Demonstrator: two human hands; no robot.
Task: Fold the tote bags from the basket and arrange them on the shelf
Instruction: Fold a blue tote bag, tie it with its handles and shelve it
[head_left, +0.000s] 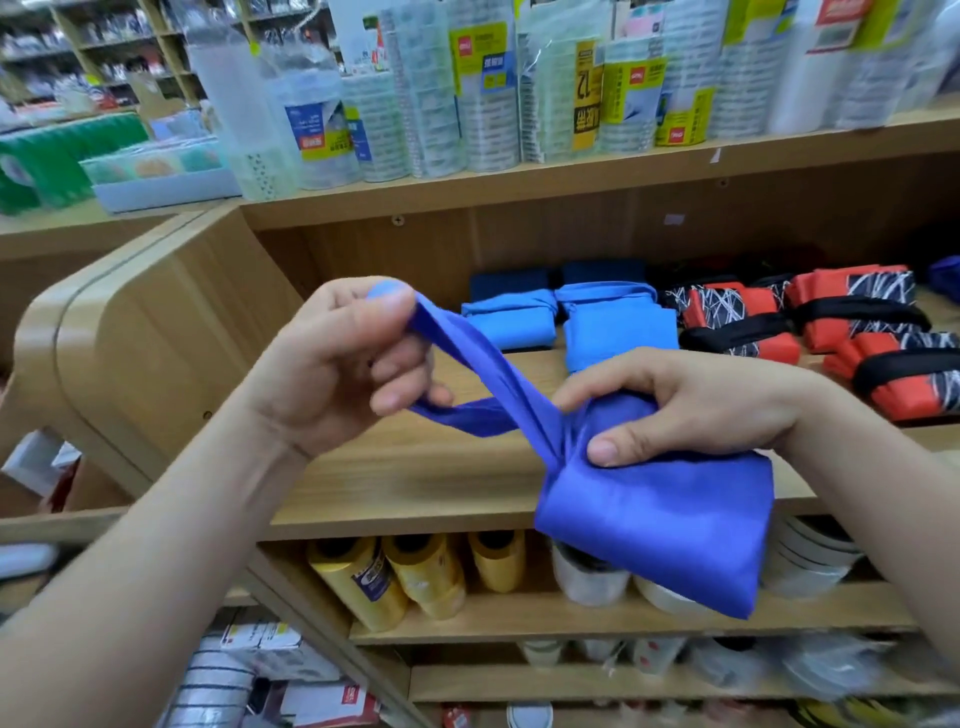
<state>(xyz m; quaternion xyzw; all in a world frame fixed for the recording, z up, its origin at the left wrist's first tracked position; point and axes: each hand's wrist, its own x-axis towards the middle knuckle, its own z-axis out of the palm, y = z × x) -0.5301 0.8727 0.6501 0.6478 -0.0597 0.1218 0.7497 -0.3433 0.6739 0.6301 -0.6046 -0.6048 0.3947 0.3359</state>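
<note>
Two bare hands work a violet-blue tote bag (665, 530) in mid-air before a wooden shelf (415, 467) in a shop aisle. At left, the left hand (348, 364) holds the bag's long handle (467, 353) up and away. Its fingers (402, 400) are curled round the strap, which runs taut down to the bundle. Behind the strap, toward the back of the shelf, lie light-blue folded bags (618, 327), each cinched by its own handle. Further right, the right hand (691, 405) grips the folded body of the bag from above, just where the strap meets the cloth. Its thumb presses on the near face and its fingers wrap over the top. The bundle hangs below that hand and appears to sit in front of the shelf's edge, not resting on it. At far right, red-and-black patterned bags (743, 322) lie bound in the same way.

The cloth looks thin, light and limp, with a slight sheen that suggests it may slide on itself, so a loosened fold would likely spring open. It seems to carry no risk of breakage and to need little force. The sensible hold, on this evidence, is a firm pinch across the stacked layers near the strap's root. The other hand would then hold the strap tight for wrapping round the bundle. The fold looks nearly done; placing the bag beside the blue ones is not yet done.
</note>
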